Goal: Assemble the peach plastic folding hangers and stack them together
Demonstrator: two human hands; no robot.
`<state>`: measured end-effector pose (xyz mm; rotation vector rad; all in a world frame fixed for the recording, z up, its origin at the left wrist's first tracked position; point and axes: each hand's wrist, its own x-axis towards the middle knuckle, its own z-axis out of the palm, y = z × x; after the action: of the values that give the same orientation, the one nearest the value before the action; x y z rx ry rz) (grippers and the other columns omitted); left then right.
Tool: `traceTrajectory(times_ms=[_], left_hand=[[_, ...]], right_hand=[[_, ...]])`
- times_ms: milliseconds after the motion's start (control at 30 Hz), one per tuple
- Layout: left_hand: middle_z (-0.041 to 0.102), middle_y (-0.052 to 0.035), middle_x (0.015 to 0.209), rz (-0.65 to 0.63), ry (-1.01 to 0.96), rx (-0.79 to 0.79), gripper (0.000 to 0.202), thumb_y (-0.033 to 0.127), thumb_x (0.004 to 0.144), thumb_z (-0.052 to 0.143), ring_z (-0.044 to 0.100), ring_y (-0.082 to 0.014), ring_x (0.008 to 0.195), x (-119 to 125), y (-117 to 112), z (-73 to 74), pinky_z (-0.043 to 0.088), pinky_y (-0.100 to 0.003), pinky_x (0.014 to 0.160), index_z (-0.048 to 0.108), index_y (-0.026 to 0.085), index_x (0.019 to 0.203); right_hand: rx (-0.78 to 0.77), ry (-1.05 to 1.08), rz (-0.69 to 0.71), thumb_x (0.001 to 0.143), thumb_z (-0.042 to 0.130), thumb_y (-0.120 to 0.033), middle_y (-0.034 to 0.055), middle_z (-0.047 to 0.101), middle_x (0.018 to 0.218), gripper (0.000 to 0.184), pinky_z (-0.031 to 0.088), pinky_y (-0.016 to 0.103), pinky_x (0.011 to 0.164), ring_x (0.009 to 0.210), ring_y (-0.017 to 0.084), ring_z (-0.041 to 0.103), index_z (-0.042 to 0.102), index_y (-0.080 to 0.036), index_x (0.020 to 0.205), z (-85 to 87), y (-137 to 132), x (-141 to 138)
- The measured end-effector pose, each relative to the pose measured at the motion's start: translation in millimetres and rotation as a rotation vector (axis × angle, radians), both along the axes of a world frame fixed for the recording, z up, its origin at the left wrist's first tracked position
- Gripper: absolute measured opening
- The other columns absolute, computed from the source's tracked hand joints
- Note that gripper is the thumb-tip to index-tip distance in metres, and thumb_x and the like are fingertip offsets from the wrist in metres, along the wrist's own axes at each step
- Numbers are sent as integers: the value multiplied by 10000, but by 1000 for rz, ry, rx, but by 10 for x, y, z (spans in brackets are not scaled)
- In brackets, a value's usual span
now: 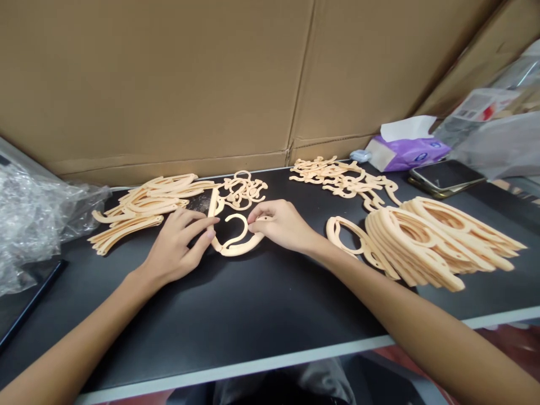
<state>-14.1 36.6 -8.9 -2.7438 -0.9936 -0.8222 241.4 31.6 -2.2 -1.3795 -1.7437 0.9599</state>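
Observation:
A beige plastic clothes hanger (243,247) with a curved hook lies on the black table in front of me, one arm angled upward on its left side. My left hand (179,244) is closed on that left arm, thumb and fingertips at its edge. On the other side, my right hand (287,226) pinches the right end of the hanger, and its fingers partly cover that end. Just beyond the hanger is a small heap of beige hook pieces (244,191). A pile of curved beige arm pieces (147,205) lies beyond my left hand.
Stacked beige hangers (417,242) stand to the right of my right hand. More loose beige pieces (341,177) lie behind them, near a purple tissue pack (407,152) and a phone (447,174). Bubble wrap (34,219) sits at the left. Cardboard (169,84) walls the back.

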Motion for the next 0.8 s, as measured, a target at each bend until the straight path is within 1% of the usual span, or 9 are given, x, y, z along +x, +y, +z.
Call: traceTrajectory(times_ms=[100,233,400,500,567,633,700,800], left_hand=[[671,-116,1107,-40,23,-37,281,270,1008,505,595,-243,1007,24,-31,-16,463,-411,924,675,142,1192],[670,-120,1107,-23,39,-63,315,372,972,589,595,-257,1022,23,-37,-37,463,-422,919,663,143,1175],[679,-128,1125,-16,58,-78,411,451,937,630,597,-269,1030,64,-77,-21,451,-427,923,633,128,1192],[686,-126,1141,-16,82,-124,531,530,913,639,592,-270,1024,116,-130,3,449,-419,928,597,123,1250],[687,-123,1142,-28,108,-143,651,604,868,666,583,-275,1024,142,-159,12,449,-422,931,577,123,1298],[689,-118,1132,-41,124,-156,727,642,828,693,577,-277,1025,154,-175,14,451,-425,935,571,124,1323],[694,-111,1120,-46,122,-168,717,622,820,707,574,-275,1028,155,-179,12,457,-426,940,579,127,1323],[693,-119,1157,-48,127,-183,648,541,839,696,566,-282,1072,145,-179,19,458,-435,971,587,119,1318]], right_hand=[[15,-26,41,740,655,-177,-6,715,755,106,412,271,681,741,140,611,757,-193,765,1,-35,-29],[42,-73,67,758,646,-186,-5,701,755,93,402,271,694,755,140,605,739,-189,767,7,-64,-40],[14,-85,107,793,577,-174,-19,663,746,113,386,267,657,711,131,575,685,-194,821,3,-97,-48],[-5,-69,133,802,550,-163,-29,645,758,135,377,258,627,676,119,557,653,-200,882,1,-119,-52],[-4,-72,149,804,546,-156,-28,639,765,131,383,256,633,685,118,562,642,-199,883,4,-129,-50],[9,-79,164,807,545,-154,-28,633,756,118,389,256,637,688,118,566,638,-198,865,8,-134,-45],[26,-86,176,804,546,-147,-31,636,739,117,396,254,639,681,116,571,639,-199,852,9,-138,-42],[72,-149,177,786,565,-133,-31,660,706,121,400,256,647,669,120,579,659,-198,826,7,-147,-45]])
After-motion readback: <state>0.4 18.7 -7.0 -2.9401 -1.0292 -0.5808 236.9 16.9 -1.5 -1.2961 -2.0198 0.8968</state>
